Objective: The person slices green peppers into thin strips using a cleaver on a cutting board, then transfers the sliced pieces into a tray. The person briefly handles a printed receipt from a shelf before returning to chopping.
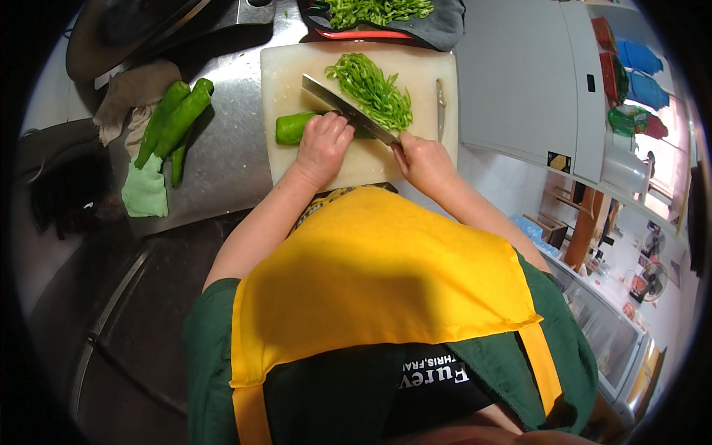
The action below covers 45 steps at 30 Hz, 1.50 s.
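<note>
A white plastic cutting board (pixel 384 164) lies before me on a steel counter. My left hand (pixel 327 142) presses a green pepper (pixel 292 128) onto it with bent fingers; the pepper's rounded end sticks out to the left. In my right hand (pixel 424 164) is the handle of a cleaver (pixel 347 107), whose blade slants up and to the left, close against my left fingertips. Beyond the blade lies a heap of thin green pepper shreds (pixel 372 89). Part of the pepper is hidden under my left hand and the blade.
Several whole green peppers (pixel 181 119) rest left on the steel counter (pixel 233 122), by a brown cloth (pixel 136 92) and a light green cloth (pixel 144 189). A small knife (pixel 440 111) lies at the board's right. Behind the board, more shreds (pixel 378 11) fill a red-rimmed tray (pixel 361 34).
</note>
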Each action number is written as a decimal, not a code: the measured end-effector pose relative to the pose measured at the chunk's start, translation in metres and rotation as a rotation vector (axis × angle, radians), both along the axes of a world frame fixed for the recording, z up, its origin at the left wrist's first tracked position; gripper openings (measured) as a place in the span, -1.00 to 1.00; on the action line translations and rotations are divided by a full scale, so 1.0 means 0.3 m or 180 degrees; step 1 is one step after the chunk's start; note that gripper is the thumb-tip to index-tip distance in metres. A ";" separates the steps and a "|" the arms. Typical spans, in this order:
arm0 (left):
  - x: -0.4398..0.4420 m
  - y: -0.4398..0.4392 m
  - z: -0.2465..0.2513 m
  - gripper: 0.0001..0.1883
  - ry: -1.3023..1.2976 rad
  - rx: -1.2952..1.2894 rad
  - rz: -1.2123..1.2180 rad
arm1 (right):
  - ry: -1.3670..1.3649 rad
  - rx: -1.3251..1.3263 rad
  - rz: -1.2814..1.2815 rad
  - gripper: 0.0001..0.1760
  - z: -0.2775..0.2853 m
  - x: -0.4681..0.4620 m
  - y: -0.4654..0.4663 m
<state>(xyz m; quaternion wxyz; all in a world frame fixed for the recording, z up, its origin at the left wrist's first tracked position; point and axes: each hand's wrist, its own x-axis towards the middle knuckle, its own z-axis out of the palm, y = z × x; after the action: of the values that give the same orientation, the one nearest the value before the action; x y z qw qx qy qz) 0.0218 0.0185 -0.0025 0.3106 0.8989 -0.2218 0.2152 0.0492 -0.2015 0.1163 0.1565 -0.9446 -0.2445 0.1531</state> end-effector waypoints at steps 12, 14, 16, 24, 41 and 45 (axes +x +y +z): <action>0.001 -0.006 0.002 -0.81 -0.0077 -0.0151 0.0114 | 0.0289 -0.0091 -0.0092 -0.79 0.011 0.022 0.038; -0.004 -0.004 -0.002 -0.79 -0.0054 -0.0162 0.0142 | 0.0339 -0.0212 0.0013 -0.78 0.027 0.019 0.014; -0.008 -0.005 -0.008 -0.79 -0.0020 -0.0154 0.0168 | 0.0402 -0.0283 0.0037 -0.78 0.026 0.010 -0.003; -0.005 0.004 0.008 -0.73 0.0030 -0.0006 0.0099 | 0.0025 0.0206 -0.0038 -0.77 -0.123 0.010 0.041; -0.038 0.057 0.023 -0.73 0.0249 0.0161 0.0119 | 0.0282 -0.0078 0.0044 -0.79 0.077 -0.043 0.014; -0.042 0.054 0.019 -0.74 0.0279 0.0158 0.0143 | 0.0090 0.0044 0.0010 -0.79 0.009 -0.029 0.088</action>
<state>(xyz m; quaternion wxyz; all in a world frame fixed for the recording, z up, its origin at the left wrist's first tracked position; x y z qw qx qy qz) 0.0091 0.0348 0.0031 0.2927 0.9197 -0.1930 0.1770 0.0406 -0.1753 0.1189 0.1661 -0.9409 -0.2448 0.1650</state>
